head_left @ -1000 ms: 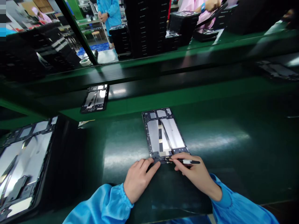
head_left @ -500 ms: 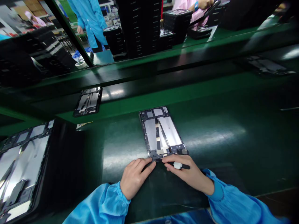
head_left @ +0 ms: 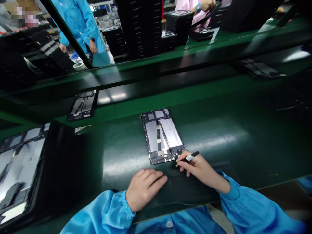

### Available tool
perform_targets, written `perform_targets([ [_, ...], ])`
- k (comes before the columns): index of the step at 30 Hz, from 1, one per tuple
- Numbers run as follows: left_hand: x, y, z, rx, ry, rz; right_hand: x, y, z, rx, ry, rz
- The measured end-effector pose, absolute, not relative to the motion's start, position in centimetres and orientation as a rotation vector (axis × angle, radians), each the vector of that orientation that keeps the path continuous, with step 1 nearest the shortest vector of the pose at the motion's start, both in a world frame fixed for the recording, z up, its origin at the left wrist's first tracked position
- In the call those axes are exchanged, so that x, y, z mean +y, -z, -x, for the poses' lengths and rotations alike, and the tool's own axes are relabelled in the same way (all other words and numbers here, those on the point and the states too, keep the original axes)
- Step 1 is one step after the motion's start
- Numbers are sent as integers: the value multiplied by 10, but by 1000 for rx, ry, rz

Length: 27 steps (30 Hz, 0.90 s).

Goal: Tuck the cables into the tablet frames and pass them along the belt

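An uncovered tablet [head_left: 175, 131] lies on the green worktop in front of me, its silver panels, dark ribbon cables and small boards showing. My left hand [head_left: 145, 189] rests on the worktop just below the tablet's near edge, apart from it, fingers stretched and thumb out. At the tablet's near right corner, my right hand [head_left: 198, 169] grips a slim black-and-white pen-like tool [head_left: 192, 156] between thumb and fingers. The tool's tip is hidden by the fingers, so I cannot tell whether it touches the tablet.
A tall stack topped by another open tablet [head_left: 26, 152] stands at the left. Further tablets [head_left: 83, 104] lie on the ledge at back left and back right. Beyond the ledge are black tray stacks [head_left: 138, 29], a tape roll [head_left: 79, 66] and co-workers in blue and pink.
My left hand has drawn back from the tablet's near edge. My right hand has shifted towards the near right corner with the tool, now tilted more upright. The view has shifted slightly.
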<state>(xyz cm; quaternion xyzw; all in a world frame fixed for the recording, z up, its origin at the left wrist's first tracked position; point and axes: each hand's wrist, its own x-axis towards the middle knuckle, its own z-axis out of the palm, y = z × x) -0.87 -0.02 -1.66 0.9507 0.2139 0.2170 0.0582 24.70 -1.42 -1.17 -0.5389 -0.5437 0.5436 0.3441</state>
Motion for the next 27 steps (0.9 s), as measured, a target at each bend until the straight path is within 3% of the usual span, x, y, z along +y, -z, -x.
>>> perform_targets([
  [6,-16,20,-14,555,-395,-2940,-17,2,-255,-1706,-1193,1517],
  [16,-13,21,-11,574,-418,-2910,-14,3,-252,-1814,-1144,1486],
  [27,-3,16,0,753,-660,-2796,26,-15,-246,-1356,-1504,1327],
])
